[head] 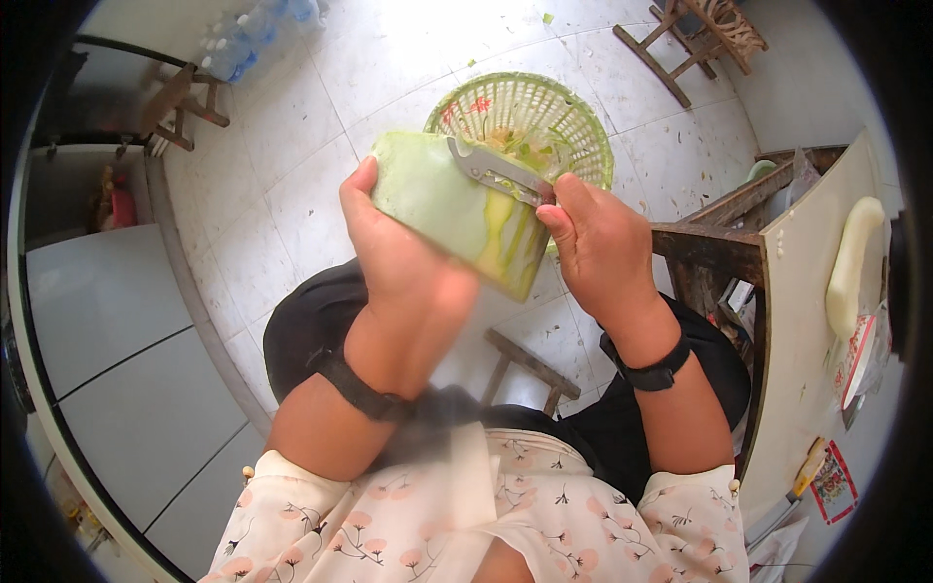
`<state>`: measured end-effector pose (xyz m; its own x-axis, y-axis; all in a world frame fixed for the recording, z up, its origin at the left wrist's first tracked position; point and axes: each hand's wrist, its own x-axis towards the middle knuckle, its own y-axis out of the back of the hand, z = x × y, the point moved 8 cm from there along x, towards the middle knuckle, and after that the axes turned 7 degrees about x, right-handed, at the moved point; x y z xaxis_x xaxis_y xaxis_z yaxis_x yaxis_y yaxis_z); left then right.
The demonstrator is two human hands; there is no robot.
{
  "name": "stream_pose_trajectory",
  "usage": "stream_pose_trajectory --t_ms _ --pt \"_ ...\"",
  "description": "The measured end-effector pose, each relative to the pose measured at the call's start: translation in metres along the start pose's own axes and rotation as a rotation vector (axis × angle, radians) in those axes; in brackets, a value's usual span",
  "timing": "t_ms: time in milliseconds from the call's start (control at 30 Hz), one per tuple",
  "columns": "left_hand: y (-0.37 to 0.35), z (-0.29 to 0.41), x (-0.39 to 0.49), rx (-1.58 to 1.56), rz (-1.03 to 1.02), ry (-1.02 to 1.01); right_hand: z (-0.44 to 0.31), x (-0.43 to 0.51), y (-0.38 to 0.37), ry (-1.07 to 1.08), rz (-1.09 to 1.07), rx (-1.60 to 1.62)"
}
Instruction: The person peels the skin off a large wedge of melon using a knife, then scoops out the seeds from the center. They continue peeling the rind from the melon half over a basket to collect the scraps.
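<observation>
My left hand (408,255) grips a thick piece of pale green winter melon (423,175) by its left side and underside. Near its right end the rind is pared away in streaks, baring yellow-green flesh. My right hand (601,240) is closed around the handle of a metal peeler (503,171). The peeler's blade lies across the melon's upper face, with bits of peel caught in it. Below and beyond the melon, a green-rimmed plastic basket (594,131) stands on the floor with peel scraps inside.
At right, a table (794,350) bears a peeled pale gourd (853,262), a patterned bowl (854,364) and a yellow-handled knife (807,466). Wooden stools (182,106) and bottled water packs (244,40) stand farther off. Grey cabinets (109,306) line the left. Scraps dot the tiled floor (306,175).
</observation>
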<state>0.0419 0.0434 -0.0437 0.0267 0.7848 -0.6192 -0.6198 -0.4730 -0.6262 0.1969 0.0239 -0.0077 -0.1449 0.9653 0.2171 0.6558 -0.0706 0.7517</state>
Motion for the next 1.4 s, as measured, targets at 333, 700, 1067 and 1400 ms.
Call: stream_pose_trajectory --t_ms 333,700,1067,1400 --pt "0.006 -0.005 0.005 0.055 0.034 0.000 -0.004 0.000 -0.008 0.016 -0.013 0.014" --pt "-0.002 0.008 -0.010 -0.054 -0.174 0.092 0.054 0.002 0.011 -0.285 0.060 0.041" --pt "0.005 -0.001 -0.003 0.008 0.036 0.046 0.005 -0.004 -0.007 -0.031 -0.035 0.020" --pt "0.015 -0.010 0.007 -0.002 0.042 0.077 0.027 -0.006 -0.012 0.025 -0.010 0.024"
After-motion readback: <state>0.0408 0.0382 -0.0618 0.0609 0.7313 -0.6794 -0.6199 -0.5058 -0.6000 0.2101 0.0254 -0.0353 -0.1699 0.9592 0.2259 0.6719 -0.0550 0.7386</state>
